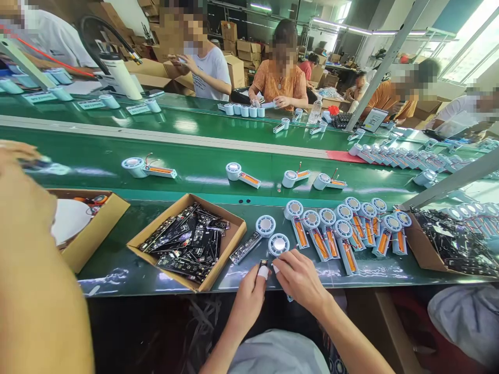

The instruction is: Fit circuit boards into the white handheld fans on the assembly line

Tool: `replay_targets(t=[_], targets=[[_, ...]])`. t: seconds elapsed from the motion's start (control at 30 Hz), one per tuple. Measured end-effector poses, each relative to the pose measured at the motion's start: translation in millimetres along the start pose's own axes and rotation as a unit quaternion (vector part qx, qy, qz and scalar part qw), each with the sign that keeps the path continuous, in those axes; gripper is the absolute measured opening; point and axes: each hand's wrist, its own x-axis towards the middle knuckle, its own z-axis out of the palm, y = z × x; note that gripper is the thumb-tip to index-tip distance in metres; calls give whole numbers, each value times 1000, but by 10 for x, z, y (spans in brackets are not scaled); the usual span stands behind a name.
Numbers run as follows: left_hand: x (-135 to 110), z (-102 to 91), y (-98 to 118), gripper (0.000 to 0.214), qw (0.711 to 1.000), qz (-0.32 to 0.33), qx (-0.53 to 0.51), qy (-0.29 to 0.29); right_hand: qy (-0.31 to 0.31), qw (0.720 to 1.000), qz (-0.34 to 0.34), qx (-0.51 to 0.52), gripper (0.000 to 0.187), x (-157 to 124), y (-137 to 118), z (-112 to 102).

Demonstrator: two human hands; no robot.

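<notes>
Fan part (278, 244) sits on the green table (117, 270), at twelve o'clock from my right hand (300, 280); my left hand (249, 298) pinches a small black piece (263, 264), right fingers curled narrow.

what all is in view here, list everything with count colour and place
circuit boards: many, black, in the open cardboard box on the near table
loose circuit board: one, black, beside that box
fan units: over a dozen, white with orange parts, clustered right of centre
fan units on belt: four, white and orange, on the green belt
second box: one, cardboard, far left
third box: one, holding black boards, right
workers: several, seated across the belt
left hand: fingers pinch a small dark part
right hand: fingers beside a white fan unit
</notes>
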Motion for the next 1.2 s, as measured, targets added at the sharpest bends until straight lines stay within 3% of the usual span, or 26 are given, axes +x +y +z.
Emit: replay_targets(t=[0.13, 0.5, 0.77, 1.07, 1.2], targets=[[6, 16, 11, 30, 989, 91, 114, -15, -2, 998, 53, 17, 17, 39, -85, 1], [14, 26, -113, 28, 945, 179, 272, 15, 24, 995, 95, 9, 15, 84, -153, 42], [-9, 27, -146, 26, 907, 146, 394, -25, 32, 994, 94, -53, 17, 91, -241, 86], [48, -64, -110, 28, 929, 146, 331, -82, 42, 994, 95, 31, 20, 56, -197, 110], [63, -118, -82, 25, 919, 158, 351, -87, 23, 994, 96, 34, 21, 35, -178, 90]])
